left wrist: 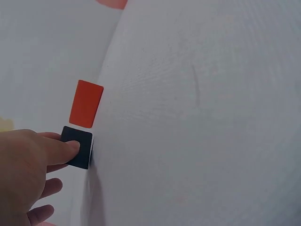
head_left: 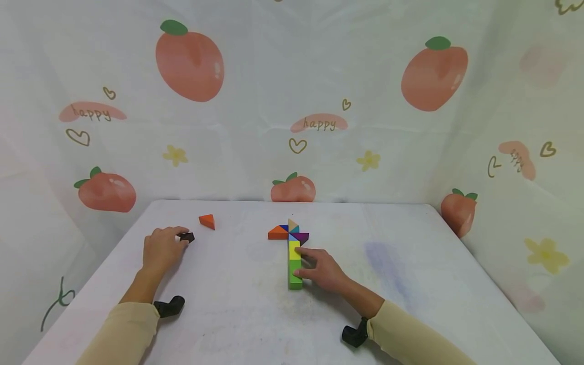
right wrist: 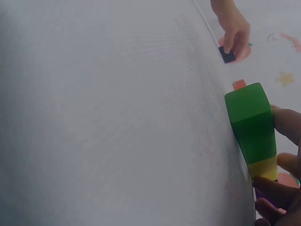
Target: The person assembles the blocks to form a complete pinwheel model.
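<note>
My left hand (head_left: pixel 161 248) pinches a black block (left wrist: pixel 84 150) between thumb and fingers, at the left of the table. Beyond it lies an orange triangular block (head_left: pixel 207 221), seen as a flat four-sided face in the left wrist view. At mid-table my right hand (head_left: pixel 325 269) rests its fingertips on a row of blocks, the thumb at the green block (head_left: pixel 295 279) and the index finger at the yellow block (head_left: pixel 294 248). Above the yellow one, small triangular blocks fan out around one point: orange (head_left: pixel 277 233), tan (head_left: pixel 292 225), purple (head_left: pixel 301 236), with blue and teal pieces.
The white table (head_left: pixel 228 324) ends at a back edge against a hanging cloth (head_left: pixel 255 66) printed with peaches, hearts and flowers. Black wrist cameras (head_left: pixel 170 307) sit at both cuffs, close over the tabletop. A faint purplish stain marks the table right of the blocks.
</note>
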A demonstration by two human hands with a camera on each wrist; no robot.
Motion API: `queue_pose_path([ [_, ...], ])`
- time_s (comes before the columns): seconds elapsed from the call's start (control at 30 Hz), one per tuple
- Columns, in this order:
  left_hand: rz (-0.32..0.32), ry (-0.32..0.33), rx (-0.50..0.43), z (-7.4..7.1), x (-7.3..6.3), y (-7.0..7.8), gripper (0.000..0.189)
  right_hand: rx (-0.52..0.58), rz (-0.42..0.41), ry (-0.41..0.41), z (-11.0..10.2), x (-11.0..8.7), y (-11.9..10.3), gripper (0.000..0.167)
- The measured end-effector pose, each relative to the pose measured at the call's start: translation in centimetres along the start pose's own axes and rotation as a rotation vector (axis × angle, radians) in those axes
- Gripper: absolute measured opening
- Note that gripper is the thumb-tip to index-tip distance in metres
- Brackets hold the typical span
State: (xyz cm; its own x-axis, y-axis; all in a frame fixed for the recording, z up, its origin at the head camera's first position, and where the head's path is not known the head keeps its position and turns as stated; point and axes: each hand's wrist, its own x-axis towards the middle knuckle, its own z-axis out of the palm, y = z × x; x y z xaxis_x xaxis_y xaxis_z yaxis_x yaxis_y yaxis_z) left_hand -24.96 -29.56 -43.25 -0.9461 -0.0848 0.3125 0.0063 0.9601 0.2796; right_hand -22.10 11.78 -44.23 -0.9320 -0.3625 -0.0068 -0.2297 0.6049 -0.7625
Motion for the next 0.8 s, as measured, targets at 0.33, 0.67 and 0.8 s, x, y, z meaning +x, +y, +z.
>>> queue_pose_path([
  [0.33,0.056,0.062,-0.093,-0.5,-0.2,0.5,0.028,0.007,-0.005,-0.002,0.0,0.2,0.2,0.064],
  [0.67,0.129,0.016,-0.232,-1.3,-0.3,3.0,0.029,0.015,-0.019,-0.008,0.0,0.1,0.1,0.063],
  [0.8,0.159,0.023,-0.245,-1.7,-0.3,4.3,0.027,0.011,-0.008,-0.009,0.0,0.1,0.0,0.063],
])
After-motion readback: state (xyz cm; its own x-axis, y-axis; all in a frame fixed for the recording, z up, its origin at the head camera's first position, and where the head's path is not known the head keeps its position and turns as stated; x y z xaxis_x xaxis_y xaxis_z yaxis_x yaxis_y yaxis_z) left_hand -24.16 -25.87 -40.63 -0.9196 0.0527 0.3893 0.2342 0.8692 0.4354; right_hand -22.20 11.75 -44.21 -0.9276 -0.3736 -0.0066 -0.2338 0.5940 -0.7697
